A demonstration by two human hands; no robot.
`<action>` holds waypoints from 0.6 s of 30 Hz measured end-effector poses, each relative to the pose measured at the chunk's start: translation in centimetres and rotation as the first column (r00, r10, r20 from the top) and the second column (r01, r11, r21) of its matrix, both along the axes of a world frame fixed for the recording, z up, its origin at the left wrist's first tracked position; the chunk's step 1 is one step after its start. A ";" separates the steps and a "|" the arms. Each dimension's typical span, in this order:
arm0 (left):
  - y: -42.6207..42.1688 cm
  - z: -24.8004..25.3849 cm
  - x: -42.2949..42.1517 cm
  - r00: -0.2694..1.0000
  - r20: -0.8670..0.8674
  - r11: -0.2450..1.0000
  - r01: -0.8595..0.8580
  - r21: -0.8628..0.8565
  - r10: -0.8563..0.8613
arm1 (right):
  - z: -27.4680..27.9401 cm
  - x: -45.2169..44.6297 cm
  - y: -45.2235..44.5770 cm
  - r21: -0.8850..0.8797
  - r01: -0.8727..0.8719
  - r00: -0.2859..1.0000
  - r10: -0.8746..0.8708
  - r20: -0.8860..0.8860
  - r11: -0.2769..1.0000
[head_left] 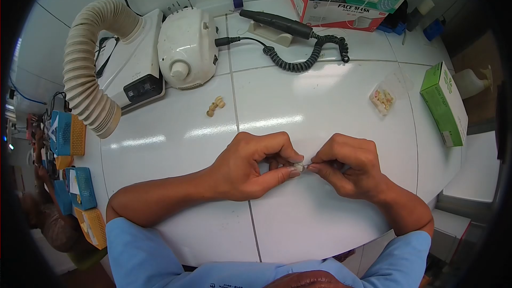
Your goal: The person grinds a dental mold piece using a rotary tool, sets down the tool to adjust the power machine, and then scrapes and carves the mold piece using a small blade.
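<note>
My left hand [256, 165] is closed, pinching a small whitish piece [300, 167] between thumb and fingers over the white table [192, 229]. Just to its right, my right hand [349, 166] is also closed, its thumb and index finger pressed together on a thin item at the piece's right side. That item is too small to name. Behind my left hand, a few small yellowish pieces [216, 106] lie on the table. A clear bag of small coloured pieces [383, 100] lies beyond my right hand.
At the back stand a white control box [186, 48], a white unit with a ribbed hose [85, 58], a black handpiece [277, 24] on a rest and face mask boxes [341, 5]. A green box [444, 104] is right. Baskets [81, 188] and another person [56, 229] are left.
</note>
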State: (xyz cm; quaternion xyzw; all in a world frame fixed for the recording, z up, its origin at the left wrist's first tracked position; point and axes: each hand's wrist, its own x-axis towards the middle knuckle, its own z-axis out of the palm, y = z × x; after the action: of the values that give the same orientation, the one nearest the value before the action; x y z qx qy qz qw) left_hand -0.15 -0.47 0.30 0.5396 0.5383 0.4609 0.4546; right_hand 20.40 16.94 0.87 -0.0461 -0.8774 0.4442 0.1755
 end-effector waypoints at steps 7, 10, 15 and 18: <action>0.1 -0.4 0.4 0.999 -0.045 0.994 -0.006 0.105 0.010 | -0.2 0.1 -0.2 0.010 -0.056 0.998 0.056 -0.024 0.998; 0.2 0.3 0.0 0.997 -0.062 0.999 0.037 -0.010 -0.037 | -0.2 0.0 0.0 0.000 -0.066 0.997 0.066 -0.028 0.998; 0.1 0.4 0.0 0.998 -0.050 0.999 0.031 -0.015 -0.031 | 0.0 0.0 0.2 -0.026 -0.082 0.997 0.082 -0.008 0.996; 0.1 0.3 0.0 0.997 -0.070 0.999 0.034 0.005 -0.034 | -0.1 0.1 0.3 -0.035 -0.093 0.995 0.092 -0.028 0.995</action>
State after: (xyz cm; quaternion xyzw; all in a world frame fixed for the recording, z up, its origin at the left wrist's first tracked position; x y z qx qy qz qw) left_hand -0.15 -0.34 0.57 0.5658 0.5431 0.4356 0.4418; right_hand 20.46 17.24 0.79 -0.0027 -0.8680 0.4682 0.1656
